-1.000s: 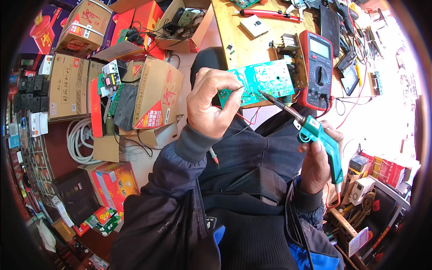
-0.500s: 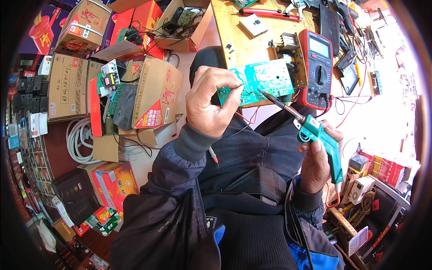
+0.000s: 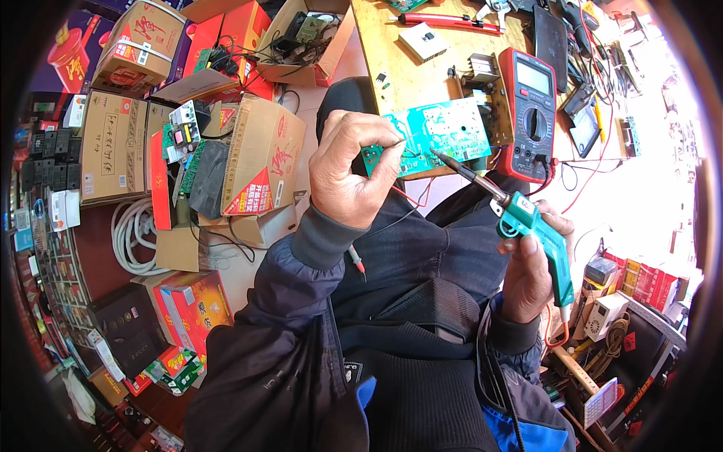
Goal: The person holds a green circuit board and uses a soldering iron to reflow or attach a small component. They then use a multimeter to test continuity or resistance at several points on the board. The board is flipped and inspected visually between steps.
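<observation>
Left hand (image 3: pixel 346 173): in the head view, the only one on my screen, its thumb and forefinger pinch a thin item (image 3: pixel 403 142), too fine for me to identify.
Right hand (image 3: pixel 527 275): fingers wrap around the handle of a teal pistol-grip soldering iron (image 3: pixel 521 215).
Circuit board (image 3: pixel 456 124): I see it at the near edge of the wooden workbench (image 3: pixel 384 45), traces facing up; what supports it I cannot tell.
Iron's point: over the board's face, right of the pinch; whether it touches, I cannot tell.
Progress: with the iron's point at the board, I judge the soldering to be under way and unfinished; which joints are done or left, I cannot make out.
Counted at work: two hands, one board, one iron.
Counted on the bench: one red multimeter (image 3: pixel 535 120), one red tube-shaped tool (image 3: pixel 452 21), one white block (image 3: pixel 423 43); tools toward the far right overlap too much for me to count.
Counted near the left cuff: one red-tipped test probe (image 3: pixel 361 266).
Counted at left: one coil of white cable (image 3: pixel 122 241); I see several cartons (image 3: pixel 267 154), some open.
</observation>
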`<state>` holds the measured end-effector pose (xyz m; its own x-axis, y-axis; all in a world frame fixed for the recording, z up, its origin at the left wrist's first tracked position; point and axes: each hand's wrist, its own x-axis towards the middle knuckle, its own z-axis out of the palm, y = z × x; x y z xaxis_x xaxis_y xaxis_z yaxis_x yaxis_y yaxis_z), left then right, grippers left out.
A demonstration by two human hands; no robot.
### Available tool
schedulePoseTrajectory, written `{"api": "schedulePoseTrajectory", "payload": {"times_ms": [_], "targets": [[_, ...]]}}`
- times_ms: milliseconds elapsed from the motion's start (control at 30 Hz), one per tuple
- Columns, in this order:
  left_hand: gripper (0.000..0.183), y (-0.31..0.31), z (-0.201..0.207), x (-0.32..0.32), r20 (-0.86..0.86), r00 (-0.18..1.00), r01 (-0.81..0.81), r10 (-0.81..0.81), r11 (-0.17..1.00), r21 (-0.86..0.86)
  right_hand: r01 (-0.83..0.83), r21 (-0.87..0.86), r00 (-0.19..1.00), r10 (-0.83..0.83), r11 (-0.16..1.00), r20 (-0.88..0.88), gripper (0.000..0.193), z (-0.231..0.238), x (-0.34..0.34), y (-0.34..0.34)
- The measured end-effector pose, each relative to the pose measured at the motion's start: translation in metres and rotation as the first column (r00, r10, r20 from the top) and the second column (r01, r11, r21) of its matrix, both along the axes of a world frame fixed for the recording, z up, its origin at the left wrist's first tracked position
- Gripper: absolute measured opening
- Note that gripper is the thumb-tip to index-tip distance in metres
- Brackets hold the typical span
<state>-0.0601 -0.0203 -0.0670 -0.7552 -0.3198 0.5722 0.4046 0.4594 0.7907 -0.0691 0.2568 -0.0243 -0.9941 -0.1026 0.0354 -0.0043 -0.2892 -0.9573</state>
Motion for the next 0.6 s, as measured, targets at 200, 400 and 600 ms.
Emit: {"api": "schedulePoseTrajectory", "payload": {"times_ms": [200, 400, 600], "targets": [[0.022, 0.0002, -0.0004, -0.0014, -0.017, 0.999, -0.027, 0.027, 0.999, 0.035, -0.003, -0.01, 1.0, 0.003, 1.0, 0.002, 0.042, 0.0, 0.0007, -0.0001], [0.023, 0.0013, 0.0009, -0.0018, -0.027, 0.999, -0.033, 0.035, 0.997, 0.076, 0.005, 0.005, 1.0, -0.006, 1.0, 0.012, 0.041, 0.0001, 0.0011, -0.0003], [0.023, 0.0055, 0.0011, -0.0057, -0.028, 0.997, -0.074, 0.076, 0.994, 0.075, 0.008, 0.008, 1.0, -0.008, 1.0, 0.03, 0.041, -0.0015, 0.0017, -0.0015]]}}
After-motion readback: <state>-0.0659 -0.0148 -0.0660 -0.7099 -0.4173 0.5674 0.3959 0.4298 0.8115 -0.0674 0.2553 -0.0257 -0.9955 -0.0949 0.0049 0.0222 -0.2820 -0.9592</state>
